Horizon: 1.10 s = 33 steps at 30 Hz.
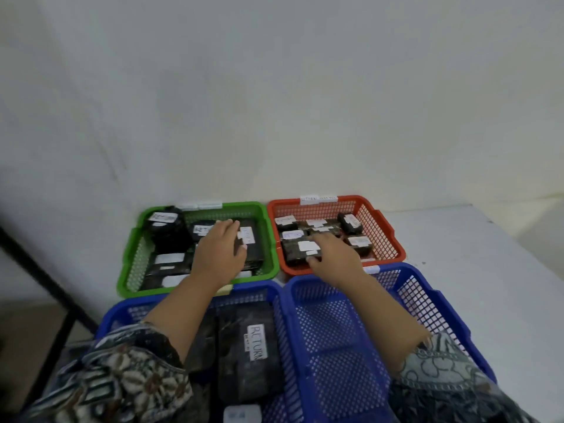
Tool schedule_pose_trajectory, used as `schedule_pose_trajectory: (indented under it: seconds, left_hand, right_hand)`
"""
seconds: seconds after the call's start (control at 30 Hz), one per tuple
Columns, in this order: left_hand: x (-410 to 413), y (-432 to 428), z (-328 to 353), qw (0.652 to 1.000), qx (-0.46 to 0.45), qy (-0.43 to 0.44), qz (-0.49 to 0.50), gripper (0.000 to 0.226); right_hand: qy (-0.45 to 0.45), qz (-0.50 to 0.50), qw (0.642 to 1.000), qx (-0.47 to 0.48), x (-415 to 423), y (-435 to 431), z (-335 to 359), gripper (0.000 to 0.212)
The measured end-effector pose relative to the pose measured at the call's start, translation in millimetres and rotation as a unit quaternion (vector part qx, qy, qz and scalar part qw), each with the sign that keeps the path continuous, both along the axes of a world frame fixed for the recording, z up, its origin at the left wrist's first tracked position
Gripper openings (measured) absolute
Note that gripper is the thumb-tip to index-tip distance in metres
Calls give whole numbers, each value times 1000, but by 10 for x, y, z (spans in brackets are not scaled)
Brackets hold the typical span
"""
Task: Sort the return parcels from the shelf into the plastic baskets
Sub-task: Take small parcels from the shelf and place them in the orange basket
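Four plastic baskets sit two by two on a white table (488,254): one green basket (171,290) at the back left, one orange basket (385,228) at the back right, and two blue ones in front, the left blue basket (122,306) and the right blue basket (427,300). All the parcels are black with white labels. The green basket holds at least five, and the left hand (218,251) lies on a flat parcel (256,248) at its right side, fingers stretched out on top and gripping nothing. The orange basket holds about seven smaller ones. There the right hand (334,254) grips the front parcel (297,251), with the thumb at its near edge and the fingers curled over its far edge. In the left blue basket lies a long parcel (244,361) marked RETURN, with a second one beside it, partly hidden under the left forearm. Both arms wear patterned sleeves.
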State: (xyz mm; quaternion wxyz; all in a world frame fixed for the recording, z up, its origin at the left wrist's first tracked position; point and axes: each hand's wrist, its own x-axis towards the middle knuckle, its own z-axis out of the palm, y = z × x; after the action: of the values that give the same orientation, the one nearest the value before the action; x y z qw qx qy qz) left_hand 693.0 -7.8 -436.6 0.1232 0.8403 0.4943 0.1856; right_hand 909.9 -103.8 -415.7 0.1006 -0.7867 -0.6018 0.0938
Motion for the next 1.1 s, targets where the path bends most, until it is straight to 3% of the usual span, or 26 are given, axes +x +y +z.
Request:
schedule_pose_trajectory:
  seconds: [0.47, 0.67, 0.87, 1.1]
  left_hand:
    - [-2927, -1432, 401, 995, 72, 13, 63, 68]
    - [-3998, -1952, 436, 985, 81, 57, 141, 56]
    - [-5133, -2127, 385, 967, 76, 76, 231, 59]
    - [-6243, -1826, 402, 946, 81, 81, 305, 59]
  right_hand:
    - [25, 151, 982, 107, -3043, -783, 187, 54]
    - [32, 253, 958, 130, -4321, -834, 284, 56]
    - [66, 338, 934, 94, -5471, -715, 417, 59]
    - [79, 390, 910, 119, -6516, -249, 592, 57]
